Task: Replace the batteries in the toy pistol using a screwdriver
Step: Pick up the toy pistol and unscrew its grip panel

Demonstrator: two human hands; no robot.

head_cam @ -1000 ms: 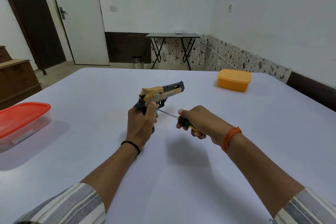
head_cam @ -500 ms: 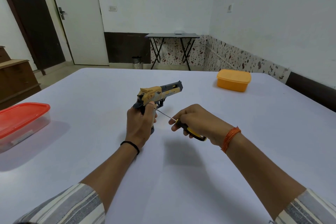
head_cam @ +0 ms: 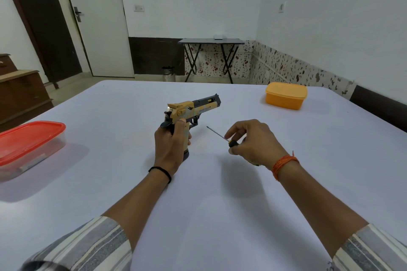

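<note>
Left hand (head_cam: 170,148) closed around the grip of the toy pistol (head_cam: 192,110), held upright above the white table (head_cam: 209,204), barrel pointing away. Right hand (head_cam: 253,141) pinches the screwdriver (head_cam: 222,137) by its handle, tip just clear of the pistol. Red-lidded container (head_cam: 30,145) at far left; orange box (head_cam: 285,95) at far right, both well apart from the hands.
</note>
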